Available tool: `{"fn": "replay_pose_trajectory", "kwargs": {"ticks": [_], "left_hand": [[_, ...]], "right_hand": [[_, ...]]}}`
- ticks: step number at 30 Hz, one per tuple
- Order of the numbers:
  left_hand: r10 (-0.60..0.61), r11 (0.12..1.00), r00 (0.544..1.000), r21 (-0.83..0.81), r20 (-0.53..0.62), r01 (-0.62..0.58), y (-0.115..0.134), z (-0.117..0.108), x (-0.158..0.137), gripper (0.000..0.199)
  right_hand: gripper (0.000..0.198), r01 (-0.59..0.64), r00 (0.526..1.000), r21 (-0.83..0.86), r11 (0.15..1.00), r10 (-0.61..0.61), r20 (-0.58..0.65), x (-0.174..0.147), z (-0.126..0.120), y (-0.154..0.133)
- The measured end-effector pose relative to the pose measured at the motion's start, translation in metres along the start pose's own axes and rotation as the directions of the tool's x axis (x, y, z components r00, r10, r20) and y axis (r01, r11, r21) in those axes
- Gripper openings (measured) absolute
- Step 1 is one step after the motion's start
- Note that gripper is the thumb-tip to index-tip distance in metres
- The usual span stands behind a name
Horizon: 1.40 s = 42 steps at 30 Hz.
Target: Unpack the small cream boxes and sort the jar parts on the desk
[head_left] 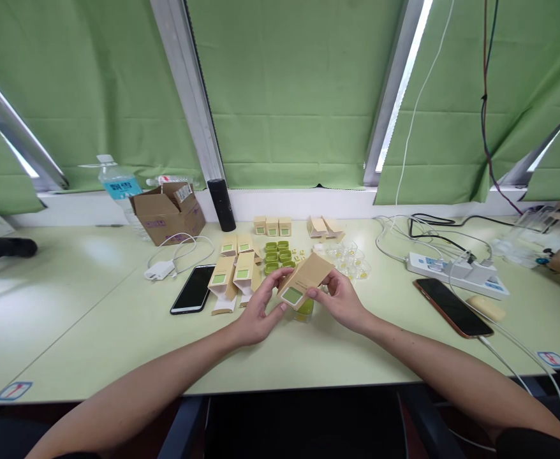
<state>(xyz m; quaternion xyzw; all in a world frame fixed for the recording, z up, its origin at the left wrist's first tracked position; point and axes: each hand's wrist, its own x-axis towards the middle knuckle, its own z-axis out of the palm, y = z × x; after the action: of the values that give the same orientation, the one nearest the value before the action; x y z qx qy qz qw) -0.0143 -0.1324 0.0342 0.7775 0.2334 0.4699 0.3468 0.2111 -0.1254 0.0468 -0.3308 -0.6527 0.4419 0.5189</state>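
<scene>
hands [259,313] half-curled, in a narrow grip at opposite sides of one tilted tan box [307,278]

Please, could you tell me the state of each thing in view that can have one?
Small box, held tilted in left hand and right hand
Left phone, screen dark
Right phone, screen dark, plugged in
Power strip, plugs inserted
Carton, open on top
Large bottle, capped
Black cylinder, upright
Window blinds, down
</scene>
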Motion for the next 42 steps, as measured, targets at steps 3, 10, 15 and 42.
{"fn": "replay_pose_trajectory", "kwargs": {"ticks": [3,10,15,42], "left_hand": [[-0.003,1.000,1.000,-0.013,-0.005,0.003,0.000,0.001,0.001,0.053],[0.001,1.000,1.000,-0.025,0.000,-0.001,0.001,0.002,0.002,0.063],[-0.002,0.997,1.000,0.073,-0.025,0.004,0.004,0.003,0.003,0.056],[-0.131,0.970,0.990,0.199,-0.057,0.140,0.006,0.009,0.001,0.074]], "right_hand": [[0.050,0.006,1.000,-0.042,0.999,-0.008,-0.029,-0.001,0.001,0.001],[0.049,-0.047,0.999,0.097,0.994,0.046,0.015,0.001,0.000,-0.005],[0.051,-0.081,0.997,0.142,0.986,0.082,-0.001,0.005,-0.002,-0.003],[0.053,-0.223,0.967,0.245,0.944,0.246,-0.068,0.007,-0.001,-0.012]]}}
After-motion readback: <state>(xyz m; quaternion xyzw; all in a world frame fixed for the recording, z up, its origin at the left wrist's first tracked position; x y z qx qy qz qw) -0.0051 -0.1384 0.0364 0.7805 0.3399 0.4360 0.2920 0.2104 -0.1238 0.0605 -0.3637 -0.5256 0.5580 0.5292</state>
